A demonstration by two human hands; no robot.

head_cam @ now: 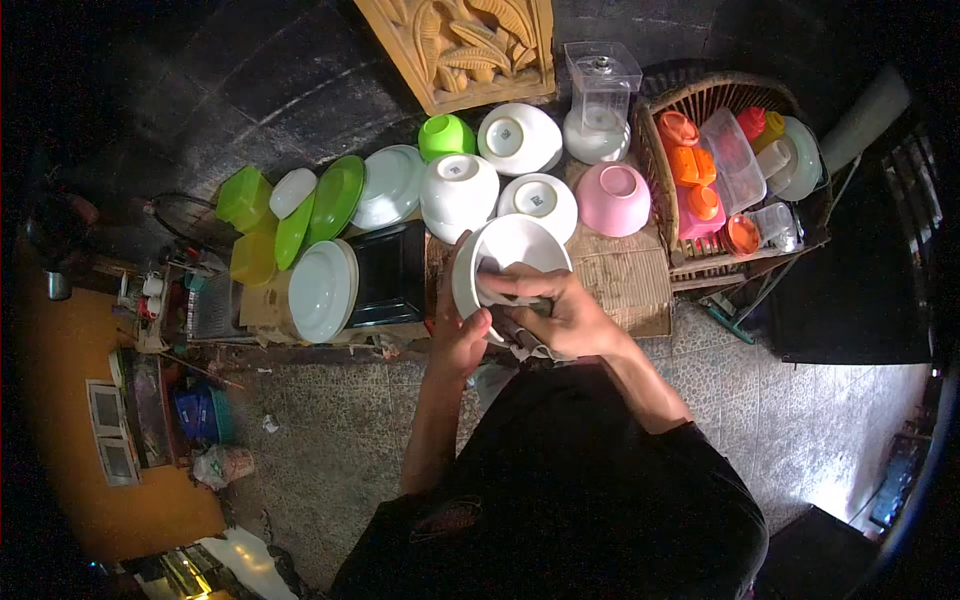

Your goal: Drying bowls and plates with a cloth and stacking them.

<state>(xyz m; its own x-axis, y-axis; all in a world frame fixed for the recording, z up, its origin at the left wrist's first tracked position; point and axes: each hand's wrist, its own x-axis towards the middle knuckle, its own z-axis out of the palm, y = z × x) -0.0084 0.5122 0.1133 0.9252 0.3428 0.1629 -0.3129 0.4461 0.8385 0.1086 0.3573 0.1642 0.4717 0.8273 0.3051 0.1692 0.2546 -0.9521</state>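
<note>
My left hand (461, 330) grips the near-left side of a white bowl (517, 236), which is tilted with its opening facing up and towards me. Inside its near rim my right hand (559, 304) holds a bunched cloth (536, 346), partly hidden by the fingers. Just beyond stand upturned white bowls (459, 191), a green bowl (445, 136) and a pink bowl (615, 199). Left of the hands lie a black tray (388, 274), white plates (319, 292) and green plates (336, 199).
A wicker basket (660, 180) with plastic containers stands at the right, near a clear plastic dispenser (600, 97). Cardboard (626, 289) covers the table. A carved wooden panel (480, 45) is at the back. Green and yellow containers (251, 259) are at the left.
</note>
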